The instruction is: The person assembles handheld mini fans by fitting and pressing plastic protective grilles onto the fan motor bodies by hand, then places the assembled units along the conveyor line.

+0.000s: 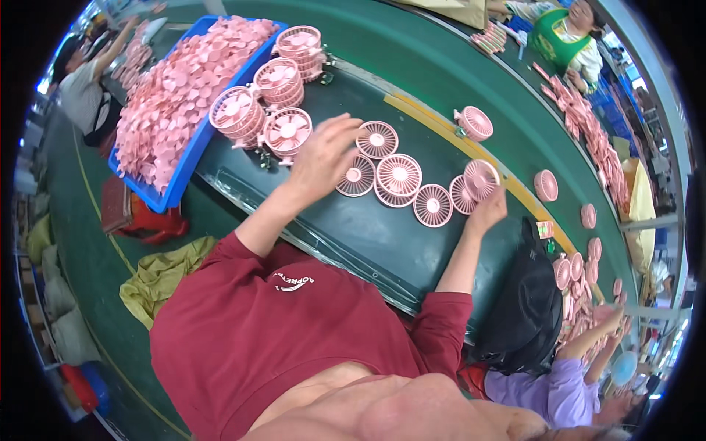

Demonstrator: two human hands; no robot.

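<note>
My right hand (487, 212) grips a round pink fan grille (482, 180) by its lower edge, tilted up over another grille (462, 195) on the dark green work surface. My left hand (322, 162) is over the surface with its fingers apart and curved, their tips beside a grille (377, 140); whether they touch it I cannot tell. Close by lie more grilles (432, 205), one (399, 171) resting on another. Left of that hand stand stacks of pink fan housings (279, 82) with blades inside and small wired parts at their sides. The nearest housing (287, 131) almost meets my left hand.
A blue tray (173, 189) heaped with pink fan blades stands at the left. Beyond a yellow strip (507, 184), a green belt carries fan housings (476, 123). A black bag (523, 309) is at the right. Co-workers sit across the belt and at the right.
</note>
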